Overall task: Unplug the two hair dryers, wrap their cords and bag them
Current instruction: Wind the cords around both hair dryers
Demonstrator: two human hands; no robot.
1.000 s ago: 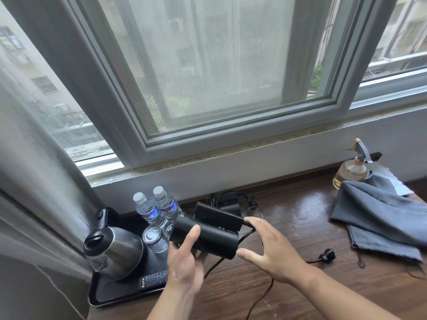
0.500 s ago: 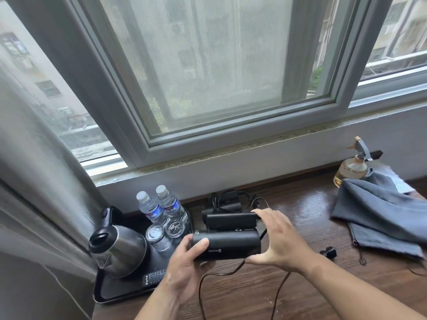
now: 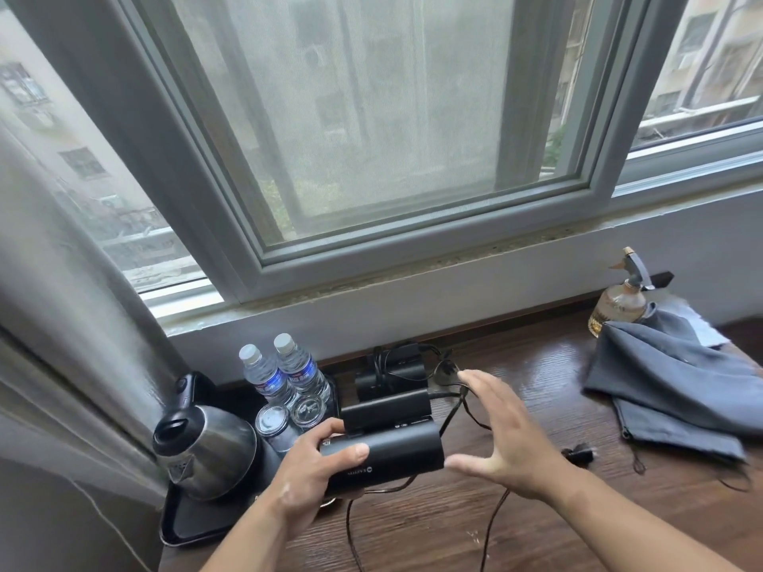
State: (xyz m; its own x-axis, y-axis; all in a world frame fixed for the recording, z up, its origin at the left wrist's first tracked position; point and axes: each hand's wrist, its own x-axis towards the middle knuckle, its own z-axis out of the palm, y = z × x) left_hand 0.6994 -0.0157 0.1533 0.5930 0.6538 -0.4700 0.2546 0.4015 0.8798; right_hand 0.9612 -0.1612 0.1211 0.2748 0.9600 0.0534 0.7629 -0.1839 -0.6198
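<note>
Gripping item one: left hand (image 3: 307, 476), fingers and thumb curled round the barrel of a black hair dryer (image 3: 396, 454), held level just above the wooden table (image 3: 536, 530), its folded handle uppermost.

- Right hand (image 3: 503, 439): fingers spread wide, holding nothing, just beside the dryer's right end; whether the thumb touches it cannot be told.
- Cord (image 3: 493, 518): thin and dark, trailing from the held dryer down across the table toward the near edge.
- Second hair dryer (image 3: 390, 375): black, lying behind the first near the wall, with loose cable looped over it.
- Plug (image 3: 578, 454): small, black, lying on the table to the right of the hands.
- Grey bag (image 3: 669, 390): crumpled cloth with a drawstring, far right, well apart from both dryers.
- Spray bottle (image 3: 619, 297): amber, upright behind the bag.
- Black tray (image 3: 177, 526): at left, bearing a steel kettle (image 3: 206, 452), two water bottles (image 3: 268, 373) and upturned glasses (image 3: 307, 408).
</note>
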